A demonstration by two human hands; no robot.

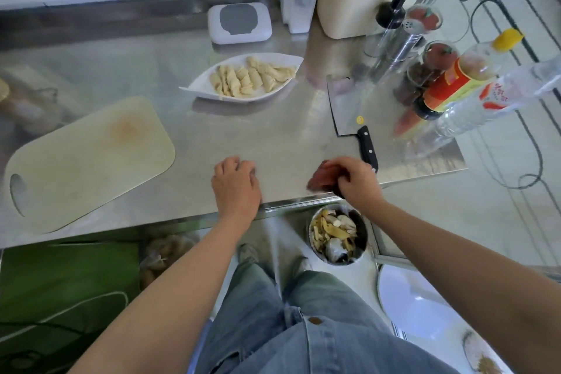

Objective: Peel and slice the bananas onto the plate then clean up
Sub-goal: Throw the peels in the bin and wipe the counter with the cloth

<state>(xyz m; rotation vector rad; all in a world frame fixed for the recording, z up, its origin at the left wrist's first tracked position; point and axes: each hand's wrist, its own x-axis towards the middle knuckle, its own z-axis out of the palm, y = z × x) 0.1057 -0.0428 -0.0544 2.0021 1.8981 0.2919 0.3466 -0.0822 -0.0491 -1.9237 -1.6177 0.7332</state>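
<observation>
A white leaf-shaped plate (pixel 194 89) in the middle of the steel table (pixel 273 136) holds several banana slices (pixel 252 79). To its right lies a cleaver (pixel 349 106) with a black handle. A pale cutting board (pixel 88 158) lies bare at the left. My right hand (pixel 356 182) grips a reddish cloth (pixel 318 181) at the table's front edge, just below the cleaver's handle. My left hand (pixel 236 185) rests on the table near the front edge with its fingers loosely curled and holds nothing. Below the edge, a round bin (pixel 338 234) holds banana peels.
Bottles and spice jars (pixel 440 76) crowd the table's right side. A cream container (pixel 361 0) and a white box (pixel 239 23) stand at the back. A green bag (pixel 60 282) lies on the floor at the left, and cables (pixel 528 179) run across the floor at the right.
</observation>
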